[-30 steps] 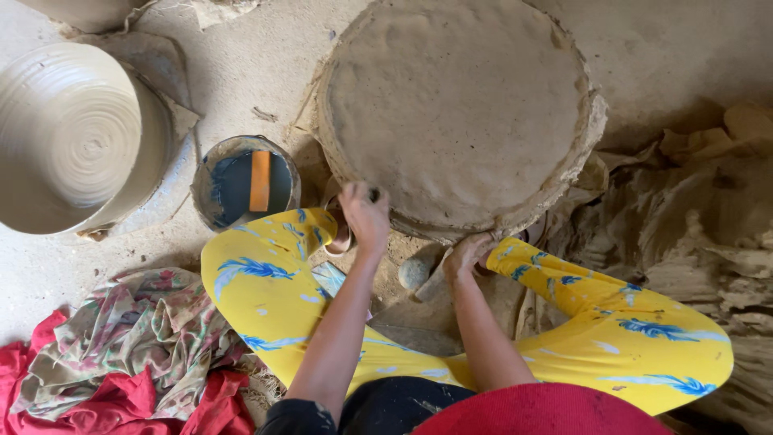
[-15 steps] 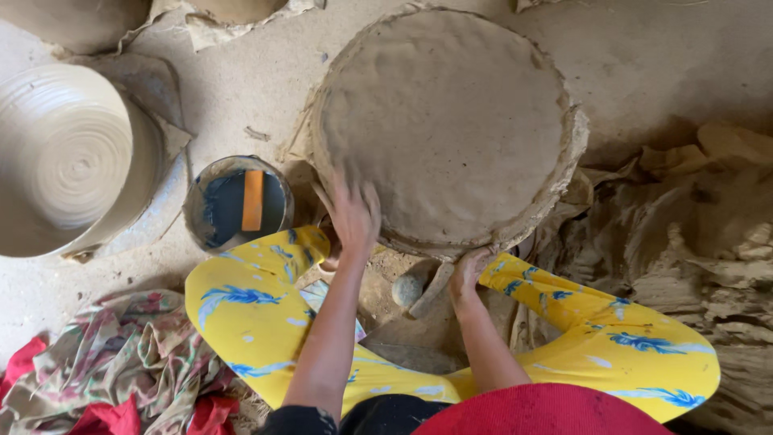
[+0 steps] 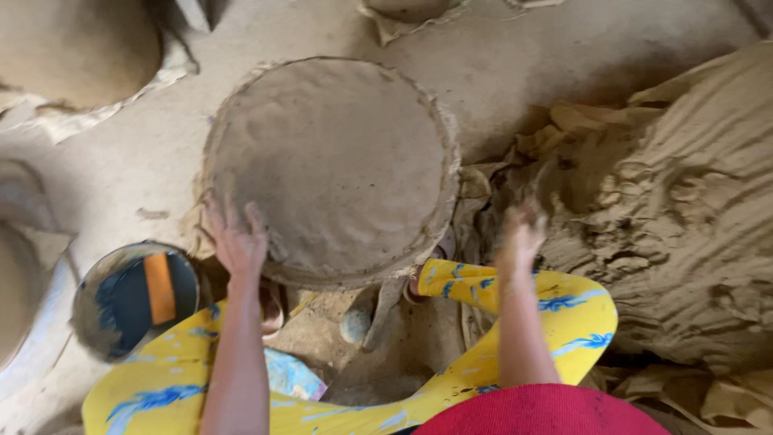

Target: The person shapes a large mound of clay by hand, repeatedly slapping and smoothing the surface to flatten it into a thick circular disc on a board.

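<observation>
A wide round clay disc on a flat turntable lies on the ground in front of me. My left hand rests with spread fingers on its near left rim. My right hand is off the disc, raised to the right with nothing in it, close to a big ridged heap of clay. It is blurred. My legs in yellow and blue trousers are folded below the disc.
A small metal bucket of dark water with an orange tool in it stands at the lower left. A pale ridged clay pot is at the left edge, another rounded clay form top left. A small stone lies between my legs.
The view has swung right, bringing the clay heap in. My right hand has left the disc's near rim and moved right toward the heap. My left hand stays on the left rim.
</observation>
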